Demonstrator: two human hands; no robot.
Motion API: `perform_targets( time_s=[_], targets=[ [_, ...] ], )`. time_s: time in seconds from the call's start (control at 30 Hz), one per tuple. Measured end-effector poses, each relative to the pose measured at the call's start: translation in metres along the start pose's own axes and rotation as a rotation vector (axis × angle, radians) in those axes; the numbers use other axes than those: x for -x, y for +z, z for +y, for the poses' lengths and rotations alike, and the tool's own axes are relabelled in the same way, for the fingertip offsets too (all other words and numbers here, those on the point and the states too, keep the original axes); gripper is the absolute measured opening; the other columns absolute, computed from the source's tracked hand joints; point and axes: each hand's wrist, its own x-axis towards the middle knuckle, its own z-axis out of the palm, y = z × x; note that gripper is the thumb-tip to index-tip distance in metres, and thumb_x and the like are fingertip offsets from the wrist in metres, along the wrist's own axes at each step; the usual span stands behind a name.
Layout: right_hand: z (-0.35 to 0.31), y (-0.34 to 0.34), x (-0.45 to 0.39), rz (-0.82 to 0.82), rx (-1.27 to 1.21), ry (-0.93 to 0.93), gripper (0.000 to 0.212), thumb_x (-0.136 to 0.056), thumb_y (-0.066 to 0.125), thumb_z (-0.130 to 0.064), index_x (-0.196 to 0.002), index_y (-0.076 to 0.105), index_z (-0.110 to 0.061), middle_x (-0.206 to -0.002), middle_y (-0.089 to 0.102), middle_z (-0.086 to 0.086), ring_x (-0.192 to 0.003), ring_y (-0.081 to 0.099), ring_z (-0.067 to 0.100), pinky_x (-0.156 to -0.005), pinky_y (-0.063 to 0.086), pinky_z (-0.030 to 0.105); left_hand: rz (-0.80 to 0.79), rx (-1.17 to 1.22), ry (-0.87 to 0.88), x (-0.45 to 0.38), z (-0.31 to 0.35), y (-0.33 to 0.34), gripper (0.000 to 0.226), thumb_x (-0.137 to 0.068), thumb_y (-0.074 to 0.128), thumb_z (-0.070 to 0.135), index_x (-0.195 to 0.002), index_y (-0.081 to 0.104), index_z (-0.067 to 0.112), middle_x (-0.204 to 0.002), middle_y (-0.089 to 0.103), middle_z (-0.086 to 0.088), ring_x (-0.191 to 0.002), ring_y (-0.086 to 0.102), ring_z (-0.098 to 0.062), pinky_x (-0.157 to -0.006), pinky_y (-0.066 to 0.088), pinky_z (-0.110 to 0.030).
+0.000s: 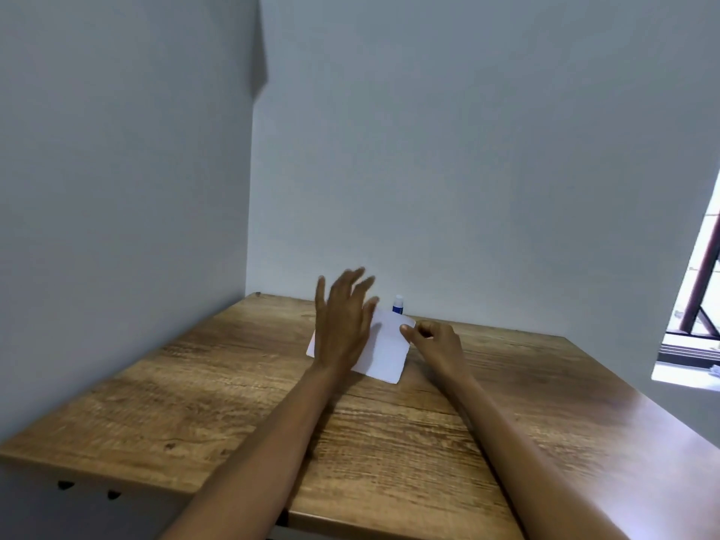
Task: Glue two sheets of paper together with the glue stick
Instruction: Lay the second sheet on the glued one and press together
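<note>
Wooden table [233,383] in a grey-walled corner carries white paper [383,352] and a glue stick [397,304].

Paper lies flat toward the far edge of the table; whether it is one sheet or two cannot be told. Glue stick stands upright just behind it, near the wall. Left hand [343,325] is above the paper's left part, fingers spread and straight, blurred. Right hand [438,341] has curled fingers, thumb tip on the paper's right edge. Window [697,305] at far right.
</note>
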Motion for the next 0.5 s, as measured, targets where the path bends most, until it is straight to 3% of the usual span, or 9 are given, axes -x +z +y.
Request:
perform_targets(
  time_s=[0.07,0.13,0.3,0.43,0.5],
  targets=[
    [0.000,0.003,0.000,0.010,0.044,-0.073,0.029,-0.086,0.063,-0.034,-0.072,0.069,-0.009,-0.073,0.065,-0.005,-0.074,0.057,0.011,-0.067,0.039,0.031,-0.088,-0.011,0.066,0.002,0.003,0.006,0.035,-0.097,0.046,0.026,-0.129,0.055,0.017,-0.141,0.049,0.000,-0.139,0.035,-0.015,-0.118,0.000,-0.042],
    [-0.002,0.005,0.002,0.009,0.102,-0.167,0.024,-0.086,0.063,-0.038,-0.076,0.072,-0.018,-0.080,0.061,-0.010,-0.086,0.054,0.013,-0.071,0.040,0.031,-0.148,0.024,0.090,0.003,0.005,0.010,0.031,-0.096,0.048,0.026,-0.124,0.060,0.019,-0.138,0.052,0.001,-0.135,0.039,-0.014,-0.118,-0.005,-0.041],
    [-0.010,0.010,-0.001,0.029,0.231,-0.306,0.016,-0.085,0.065,-0.031,-0.089,0.076,-0.021,-0.087,0.064,-0.002,-0.094,0.047,0.014,-0.077,0.040,0.037,-0.206,0.121,0.044,0.003,0.003,0.010,0.019,-0.093,0.054,0.025,-0.089,0.071,0.018,-0.100,0.068,0.001,-0.099,0.062,-0.011,-0.117,-0.004,-0.037],
    [-0.011,0.012,0.000,0.028,0.244,-0.314,0.018,-0.083,0.067,-0.036,-0.084,0.076,-0.021,-0.083,0.060,-0.005,-0.090,0.044,0.011,-0.074,0.034,0.031,-0.176,0.203,-0.012,0.000,0.003,0.009,0.015,-0.091,0.055,0.015,-0.080,0.066,0.013,-0.083,0.068,0.000,-0.083,0.063,-0.014,-0.117,0.009,-0.037],
    [-0.011,0.012,-0.001,0.003,0.226,-0.282,0.015,-0.079,0.069,-0.037,-0.078,0.074,-0.023,-0.079,0.057,-0.012,-0.088,0.044,0.010,-0.072,0.032,0.029,-0.087,0.248,-0.095,-0.004,0.001,0.005,0.015,-0.091,0.054,0.010,-0.080,0.065,0.009,-0.083,0.069,-0.002,-0.080,0.060,-0.016,-0.110,0.028,-0.039]
  ],
)
